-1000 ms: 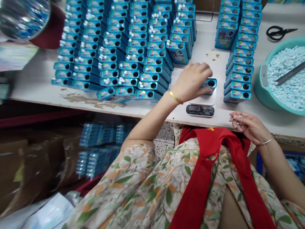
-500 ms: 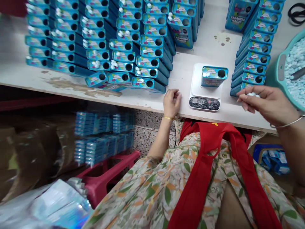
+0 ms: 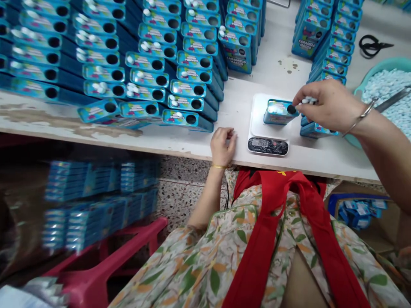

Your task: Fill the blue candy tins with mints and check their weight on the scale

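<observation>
A blue candy tin [image 3: 278,112] with a round dark hole in its top stands on a white digital scale [image 3: 257,122], whose display is lit. Pinched at the right edge of the tin's hole are the fingertips of my right hand [image 3: 330,105], with several pale candies [image 3: 308,100] held in its curled fingers. My left hand [image 3: 222,145] rests on the table edge left of the scale, fingers curled, with nothing visible in them. Rows of similar blue tins [image 3: 194,90] stand left of it, many with small white candies on top.
A turquoise basin [image 3: 364,83] of pale blue candies with a metal scoop [image 3: 393,98] sits at the right. Black scissors [image 3: 370,46] lie behind it. More tins [image 3: 340,45] line up beside the basin. Below the table are a pink stool [image 3: 93,269] and stacked blue packs [image 3: 96,179].
My left hand has let go of the tin on the scale and moved to the table edge. My right hand, holding candies, has come from the right up to the tin's hole.
</observation>
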Available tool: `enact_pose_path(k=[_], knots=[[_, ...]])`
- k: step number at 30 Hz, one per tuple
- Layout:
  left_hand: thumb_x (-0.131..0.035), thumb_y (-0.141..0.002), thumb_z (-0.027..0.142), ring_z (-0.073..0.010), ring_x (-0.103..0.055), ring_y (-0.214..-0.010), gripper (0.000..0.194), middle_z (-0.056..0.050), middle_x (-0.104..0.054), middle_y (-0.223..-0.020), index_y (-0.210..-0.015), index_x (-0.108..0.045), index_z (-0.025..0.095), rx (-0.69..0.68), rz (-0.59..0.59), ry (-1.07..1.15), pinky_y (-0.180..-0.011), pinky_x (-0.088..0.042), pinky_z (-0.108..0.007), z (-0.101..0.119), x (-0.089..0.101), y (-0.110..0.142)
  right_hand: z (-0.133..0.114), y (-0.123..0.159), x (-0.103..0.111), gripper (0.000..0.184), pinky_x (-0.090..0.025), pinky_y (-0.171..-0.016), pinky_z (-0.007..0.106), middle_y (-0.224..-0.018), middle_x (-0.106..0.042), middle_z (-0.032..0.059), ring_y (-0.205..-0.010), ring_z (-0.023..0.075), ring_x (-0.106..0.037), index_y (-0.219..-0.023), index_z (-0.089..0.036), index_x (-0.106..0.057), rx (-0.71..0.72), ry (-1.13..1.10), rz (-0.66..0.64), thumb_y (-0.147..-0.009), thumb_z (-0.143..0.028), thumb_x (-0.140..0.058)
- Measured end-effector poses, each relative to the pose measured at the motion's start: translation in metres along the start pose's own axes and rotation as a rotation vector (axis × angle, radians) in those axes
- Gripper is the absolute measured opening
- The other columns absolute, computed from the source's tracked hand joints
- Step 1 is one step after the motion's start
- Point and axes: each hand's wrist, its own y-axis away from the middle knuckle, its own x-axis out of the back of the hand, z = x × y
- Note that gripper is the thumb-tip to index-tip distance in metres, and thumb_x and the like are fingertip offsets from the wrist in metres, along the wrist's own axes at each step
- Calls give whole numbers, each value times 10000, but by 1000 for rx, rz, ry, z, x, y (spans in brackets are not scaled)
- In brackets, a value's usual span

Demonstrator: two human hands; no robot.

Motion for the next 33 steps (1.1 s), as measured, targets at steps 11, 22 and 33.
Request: enact_pose_path(k=[11, 22, 33], knots=[[-524, -955, 292, -175, -584, -803, 151, -49, -611, -856, -1021, -614, 190, 4, 14, 21, -745, -481, -312, 3, 1, -1, -4, -14, -10, 239, -494, -895, 380, -836, -667, 54, -916, 246, -641, -1041, -194, -726, 79, 187, -4, -851, -98, -619], [-512, -963, 309, -164, -585, -807, 144, -43, -607, -877, -1010, -599, 204, 81, -1, 57, -744, -497, -301, 3, 2, -1, 39, 35, -13, 88, -286, -462, 220, -763, -640, 36, -511, 57, -458, -832, -156, -694, -154, -1153, -74, -811, -228, -741], [-517, -945, 304, -166, -593, -809, 140, -54, -622, -888, -999, -606, 210, 86, -21, -23, -754, -511, -312, 0, 0, -1, 75, 99, -137, 305, -304, -431, 186, -748, -651, 44, -553, 73, -483, -810, -158, -703, -531, -1453, -171, -621, -328, -872]])
